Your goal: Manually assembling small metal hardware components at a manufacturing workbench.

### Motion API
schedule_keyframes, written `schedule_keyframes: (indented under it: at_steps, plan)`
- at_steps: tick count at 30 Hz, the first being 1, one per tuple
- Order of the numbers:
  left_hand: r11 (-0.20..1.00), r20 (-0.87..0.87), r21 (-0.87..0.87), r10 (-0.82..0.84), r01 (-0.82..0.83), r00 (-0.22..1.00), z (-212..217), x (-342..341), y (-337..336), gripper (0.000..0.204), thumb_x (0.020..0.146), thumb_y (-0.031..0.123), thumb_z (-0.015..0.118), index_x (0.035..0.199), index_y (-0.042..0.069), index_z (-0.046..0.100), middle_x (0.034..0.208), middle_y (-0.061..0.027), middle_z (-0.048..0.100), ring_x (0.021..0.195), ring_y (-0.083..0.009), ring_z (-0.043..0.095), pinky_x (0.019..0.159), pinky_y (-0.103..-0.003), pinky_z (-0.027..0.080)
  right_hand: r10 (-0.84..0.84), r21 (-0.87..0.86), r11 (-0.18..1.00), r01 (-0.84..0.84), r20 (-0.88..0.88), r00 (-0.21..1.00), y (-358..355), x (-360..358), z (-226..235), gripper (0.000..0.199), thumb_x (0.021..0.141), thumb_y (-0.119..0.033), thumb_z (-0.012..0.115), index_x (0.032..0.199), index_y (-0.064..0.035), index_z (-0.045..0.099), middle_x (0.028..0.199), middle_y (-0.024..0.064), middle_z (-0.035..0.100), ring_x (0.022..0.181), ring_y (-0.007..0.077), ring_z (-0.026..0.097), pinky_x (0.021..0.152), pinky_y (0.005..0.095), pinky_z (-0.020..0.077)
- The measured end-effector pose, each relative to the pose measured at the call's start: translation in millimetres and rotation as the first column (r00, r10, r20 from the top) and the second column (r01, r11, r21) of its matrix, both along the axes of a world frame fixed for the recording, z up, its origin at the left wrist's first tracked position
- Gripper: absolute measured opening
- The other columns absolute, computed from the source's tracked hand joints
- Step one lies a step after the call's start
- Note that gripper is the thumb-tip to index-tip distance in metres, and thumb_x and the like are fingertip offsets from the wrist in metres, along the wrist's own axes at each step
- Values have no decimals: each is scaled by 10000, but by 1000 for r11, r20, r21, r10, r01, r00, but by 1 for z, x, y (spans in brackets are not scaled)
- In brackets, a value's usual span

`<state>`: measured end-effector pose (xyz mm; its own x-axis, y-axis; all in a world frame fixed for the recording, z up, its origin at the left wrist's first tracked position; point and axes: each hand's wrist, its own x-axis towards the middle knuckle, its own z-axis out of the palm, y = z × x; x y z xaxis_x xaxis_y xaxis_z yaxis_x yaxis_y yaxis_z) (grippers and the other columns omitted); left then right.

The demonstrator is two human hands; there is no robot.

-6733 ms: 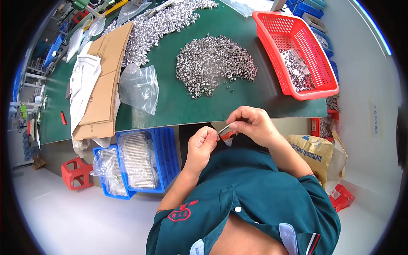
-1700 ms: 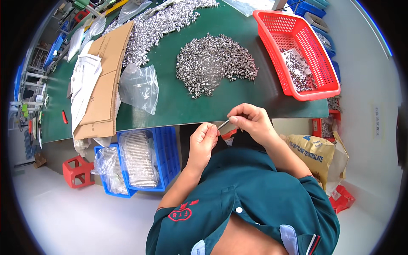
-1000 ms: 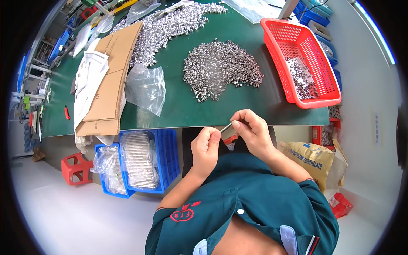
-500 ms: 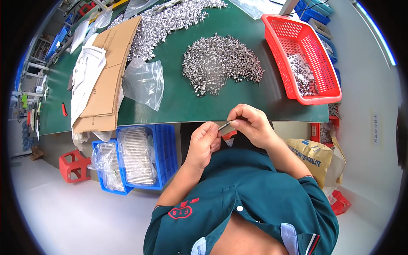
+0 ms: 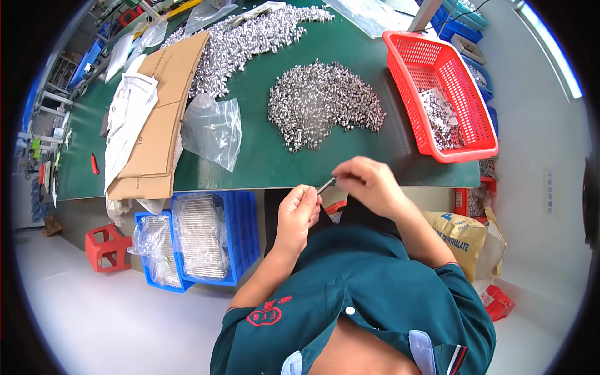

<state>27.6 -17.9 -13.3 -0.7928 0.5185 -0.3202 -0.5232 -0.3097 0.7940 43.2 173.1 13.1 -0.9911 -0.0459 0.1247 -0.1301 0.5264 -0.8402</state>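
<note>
My left hand (image 5: pixel 296 215) is closed around a thin dark-grey metal rod (image 5: pixel 325 185), whose end sticks out past the thumb. Close to that free end, my right hand (image 5: pixel 370 182) has thumb and fingers curled together. What they pinch, if anything, is hidden and slightly blurred. Both hands are held just off the near edge of the green table (image 5: pixel 262 175). Beyond them lies a heap of small silver metal rings (image 5: pixel 322 103). A red perforated basket (image 5: pixel 417 109) at the right has more small metal parts in its bottom.
Flattened cardboard (image 5: pixel 156 125) with white paper and a clear plastic bag (image 5: pixel 215 134) lie to the left. A larger pile of silver parts (image 5: pixel 240 47) is behind. Below stand blue crates (image 5: pixel 240 240) of wrapped rods, a red stool (image 5: pixel 107 250) and a yellow sack (image 5: pixel 459 237).
My right hand has drawn slightly away from the rod's end, and more of the rod shows. The left hand still grips it, a little lower. The whole view has shifted slightly.
</note>
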Motion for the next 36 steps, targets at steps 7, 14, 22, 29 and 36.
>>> schedule_keyframes:
  at_steps: [7, 14, 22, 29, 36]
  plan:
    - [999, 17, -38, 26, -25, 1000, -1, 1, -2, 246, 971, 213, 471, 787, 50, 482, 596, 52, 370, 503, -19, 319, 449, -177, 248, -249, 269, 893, 360, -371, 895, 28, -37, -11, 187, 740, -12, 656, 925, -35, 636, 909, 111, 611, 813, 302, 614, 699, 367, 507]
    - [999, 12, -45, 31, -31, 999, -3, 2, -6, 238, 969, 211, 474, 796, 48, 485, 604, 48, 375, 514, -21, 331, 456, -179, 258, -134, 425, 835, 350, -459, 878, 24, -56, -22, 143, 733, -35, 649, 875, -35, 631, 869, 95, 605, 825, 285, 602, 687, 373, 503]
    - [998, -1, -59, 20, -20, 1000, -6, -1, -5, 246, 972, 219, 469, 797, 46, 484, 602, 49, 370, 516, -23, 322, 459, -184, 260, -102, 403, 875, 268, -387, 916, 31, -37, -22, 108, 719, -13, 661, 813, -18, 608, 788, 102, 587, 772, 289, 590, 689, 362, 484]
    - [998, -3, -65, 0, 0, 1000, -7, -1, -1, 252, 972, 218, 469, 791, 44, 484, 598, 51, 366, 512, -24, 316, 459, -186, 257, -135, 338, 901, 273, -379, 916, 33, -17, -18, 142, 695, -4, 680, 811, -28, 601, 768, 99, 570, 748, 290, 587, 655, 373, 486]
    - [997, 0, -76, 18, -17, 1000, -8, 0, -3, 250, 967, 221, 484, 794, 41, 495, 601, 52, 373, 516, -26, 324, 463, -184, 263, -234, 273, 907, 321, -308, 922, 32, -15, -17, 188, 697, -24, 694, 860, -28, 599, 789, 104, 587, 727, 293, 592, 643, 369, 489]
